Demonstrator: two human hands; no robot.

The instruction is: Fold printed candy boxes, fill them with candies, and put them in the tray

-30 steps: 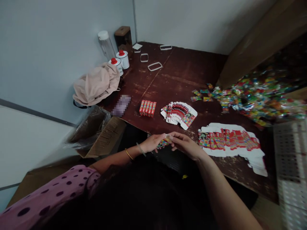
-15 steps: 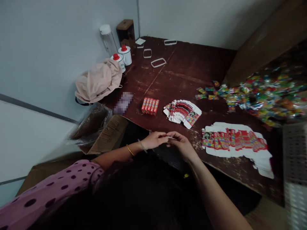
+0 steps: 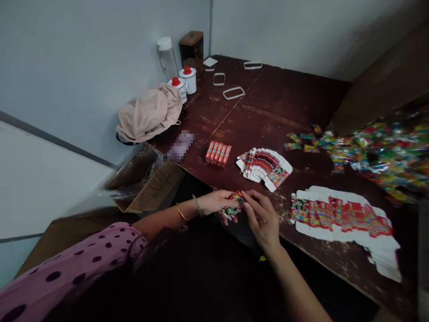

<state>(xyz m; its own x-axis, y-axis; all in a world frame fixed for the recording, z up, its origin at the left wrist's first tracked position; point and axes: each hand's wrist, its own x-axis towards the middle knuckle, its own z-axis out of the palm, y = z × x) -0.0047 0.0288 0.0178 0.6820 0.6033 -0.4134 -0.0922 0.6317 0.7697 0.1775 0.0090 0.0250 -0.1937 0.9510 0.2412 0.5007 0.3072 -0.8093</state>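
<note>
My left hand (image 3: 213, 202) is closed around a small printed candy box (image 3: 232, 210), red and black with coloured patterns, held just off the table's front edge. At the box's right end, the thumb and fingertips of my right hand (image 3: 265, 220) are pinched together on its edge. Whether its flaps are folded cannot be made out. Beyond my hands on the table stands a tight row of several finished red boxes (image 3: 218, 153). To their right lies a fanned stack of flat box blanks (image 3: 264, 166). A larger overlapping spread of blanks (image 3: 342, 214) lies further right.
Wrapped candies (image 3: 378, 150) spill from the right across the dark red table (image 3: 275, 100). A beige cloth bag (image 3: 150, 112), lidded mugs (image 3: 188, 80) and a clear jug (image 3: 167, 58) stand at left. Rubber bands (image 3: 233, 93) lie at the back. Below the left edge is an open carton (image 3: 152, 190).
The box between my hands has turned, so its printed face now shows instead of a thin pale edge. My right hand has shifted slightly right and down. The camera view has swung left.
</note>
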